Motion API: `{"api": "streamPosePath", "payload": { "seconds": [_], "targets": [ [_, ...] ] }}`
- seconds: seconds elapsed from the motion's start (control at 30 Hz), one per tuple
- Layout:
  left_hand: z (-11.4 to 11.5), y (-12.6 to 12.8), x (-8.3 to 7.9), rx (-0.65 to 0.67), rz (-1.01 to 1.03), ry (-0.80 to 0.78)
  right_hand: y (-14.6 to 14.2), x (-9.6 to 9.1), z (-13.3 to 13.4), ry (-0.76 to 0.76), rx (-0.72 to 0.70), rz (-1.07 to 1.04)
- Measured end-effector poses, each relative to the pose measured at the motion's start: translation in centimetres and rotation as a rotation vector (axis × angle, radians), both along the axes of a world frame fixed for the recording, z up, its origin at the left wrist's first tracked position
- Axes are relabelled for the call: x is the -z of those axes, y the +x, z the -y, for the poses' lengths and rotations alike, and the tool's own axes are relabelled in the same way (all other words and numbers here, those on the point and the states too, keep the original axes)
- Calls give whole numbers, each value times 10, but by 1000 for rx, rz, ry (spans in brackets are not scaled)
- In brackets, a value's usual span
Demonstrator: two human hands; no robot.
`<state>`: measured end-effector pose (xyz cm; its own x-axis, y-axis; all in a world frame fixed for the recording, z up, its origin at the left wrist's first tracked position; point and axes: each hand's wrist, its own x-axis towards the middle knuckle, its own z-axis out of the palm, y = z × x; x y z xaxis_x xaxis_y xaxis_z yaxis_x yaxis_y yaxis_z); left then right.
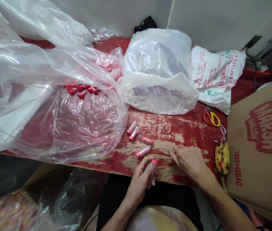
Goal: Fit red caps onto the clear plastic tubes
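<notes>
My left hand [139,178] is closed around a small clear tube with a pink cap [154,162], held at the table's front edge with the cap upward. To its right, my right hand [190,160] is low over the worn red tabletop [165,125], its fingers curled and pinched together. Whatever those fingertips may hold is too small or hidden to make out. Several similar clear tubes with pink ends [143,151] lie on their sides just beyond my left hand.
Pink-red caps [81,91] lie in a large clear plastic bag [85,128] at left. A white plastic bag [158,64] and a printed sack [217,73] stand behind. Scissors [211,118], a spotted banana [222,157] and a cardboard box [258,128] are at right.
</notes>
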<state>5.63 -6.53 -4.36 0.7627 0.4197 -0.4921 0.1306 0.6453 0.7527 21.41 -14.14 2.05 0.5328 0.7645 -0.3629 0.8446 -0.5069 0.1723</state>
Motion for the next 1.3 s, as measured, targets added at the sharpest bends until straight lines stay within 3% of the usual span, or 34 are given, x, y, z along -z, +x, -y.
{"api": "streamPosePath", "payload": {
  "seconds": [0.17, 0.57, 0.63, 0.73, 0.77, 0.83, 0.97, 1.17, 1.23, 1.3],
  "targets": [
    [1, 0, 3, 5, 23, -30, -4, 16, -11, -61, -37, -39],
    [2, 1, 0, -29, 11, -94, -1, 22, -4, 71, 65, -2],
    [3, 1, 2, -72, 14, -129, -1, 26, 0, 233, 91, -85],
    [6, 1, 1, -143, 84, -192, -13, 27, 9, 725, 152, -331],
    [6, 1, 0, -169, 128, -222, -20, 27, 11, 858, 140, -422],
    [7, 0, -3, -228, 231, -283, -37, 26, 13, 981, 12, -574],
    [0, -4, -8, -377, 315, -308, -54, 30, 9, 998, -288, -677],
    [-14, -15, -9, -368, 208, -390, -40, 44, -8, 1029, -359, -595],
    [-16, -19, -9, -364, 214, -355, -38, 50, -15, 1076, -320, -468],
    [-17, -22, -11, -361, 227, -296, -38, 55, -21, 993, -344, -290]
  ]
}}
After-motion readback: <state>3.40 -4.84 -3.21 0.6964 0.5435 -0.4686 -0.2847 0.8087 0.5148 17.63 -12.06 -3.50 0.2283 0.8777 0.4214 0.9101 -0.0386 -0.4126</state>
